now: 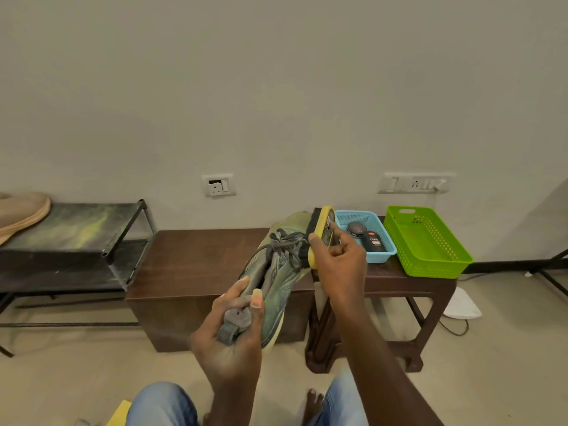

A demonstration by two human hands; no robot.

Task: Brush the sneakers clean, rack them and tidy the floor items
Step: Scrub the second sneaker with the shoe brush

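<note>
My left hand (236,330) grips a grey-green sneaker (276,272) by its heel and tongue, holding it in the air with the toe pointing away from me. The yellow-backed shoe brush (322,232) is held in my right hand (338,259), its dark bristles against the sneaker's laces and toe area. A second, tan shoe (21,213) lies on top of the black metal shoe rack (76,229) at the left edge of the view.
A low brown cabinet (196,265) stands in front of me. Right of it, a brown stool (408,284) carries a blue basket (381,253) with a round tin and a black bottle, and a green basket (430,244). A white item (461,305) and a cable lie on the floor.
</note>
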